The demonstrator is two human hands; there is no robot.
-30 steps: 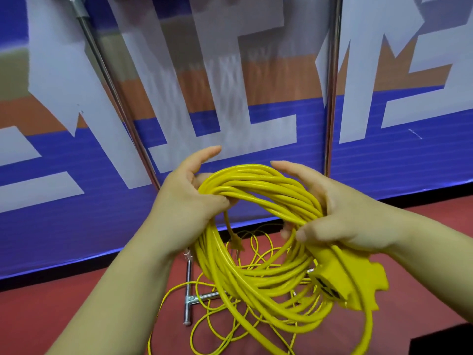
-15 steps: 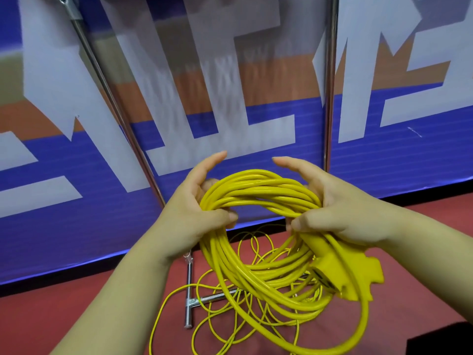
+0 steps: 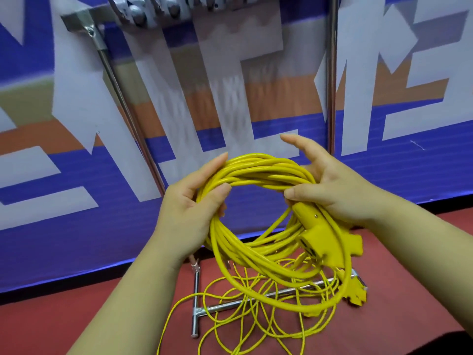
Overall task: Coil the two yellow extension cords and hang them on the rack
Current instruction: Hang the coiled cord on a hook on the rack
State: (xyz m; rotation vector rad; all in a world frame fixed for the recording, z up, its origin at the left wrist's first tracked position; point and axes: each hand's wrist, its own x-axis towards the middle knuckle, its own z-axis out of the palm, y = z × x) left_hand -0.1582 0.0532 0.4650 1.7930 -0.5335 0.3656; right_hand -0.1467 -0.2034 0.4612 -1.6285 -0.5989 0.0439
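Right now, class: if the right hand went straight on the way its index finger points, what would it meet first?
Probably the banner: the right hand points up-left past the coiled cord, with nothing visible between. Depth is unclear.

Both hands (image 3: 190, 208) (image 3: 330, 187) grip the coiled yellow cord (image 3: 258, 172) before the rack (image 3: 331, 73).

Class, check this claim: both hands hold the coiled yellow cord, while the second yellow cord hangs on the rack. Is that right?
Not quite. The left hand and right hand do hold the coiled cord, but the second cord lies loose on the red floor around the rack's foot, not hanging, as the head view shows.
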